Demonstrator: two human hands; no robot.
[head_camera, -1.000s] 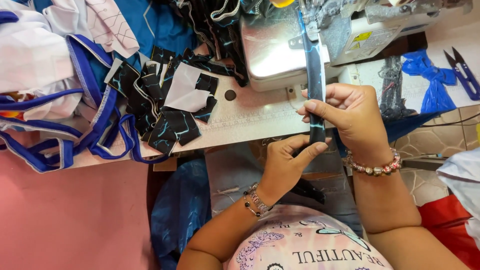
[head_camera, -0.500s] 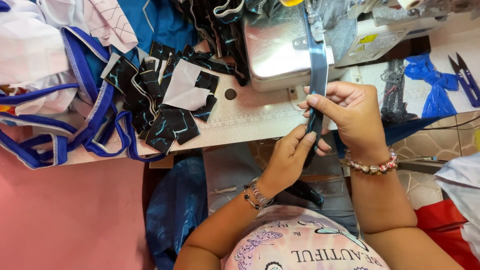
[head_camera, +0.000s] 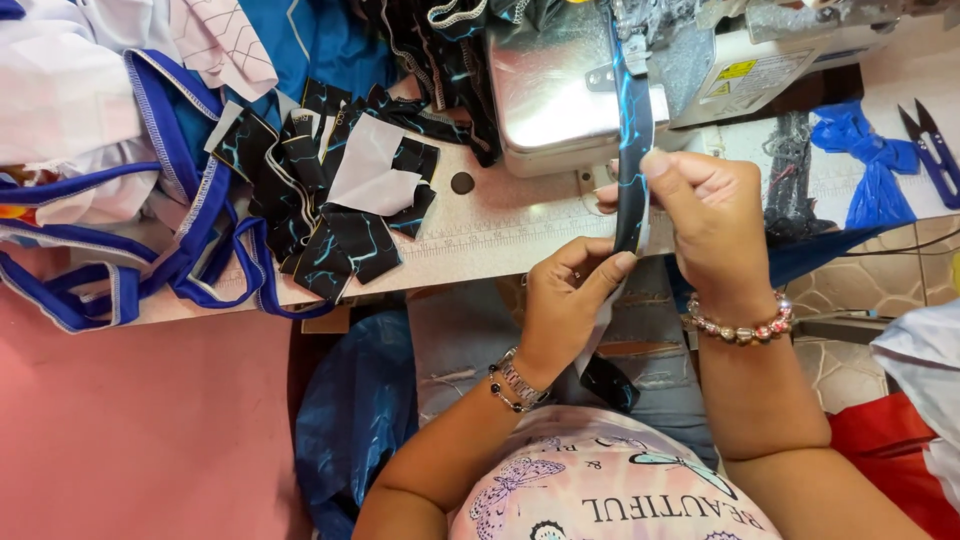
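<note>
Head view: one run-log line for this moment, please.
left hand: pinches strip low | right hand: pinches strip higher | strip: runs up into sewing machine | table: cut pieces left, snips right

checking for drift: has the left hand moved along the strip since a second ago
Yes. The left hand has slid down the strip, away from the sewing machine, toward the body.

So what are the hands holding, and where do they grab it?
Both hold one dark strip of cloth that runs to the sewing machine. The right hand pinches it higher up, the left hand lower down.
</note>
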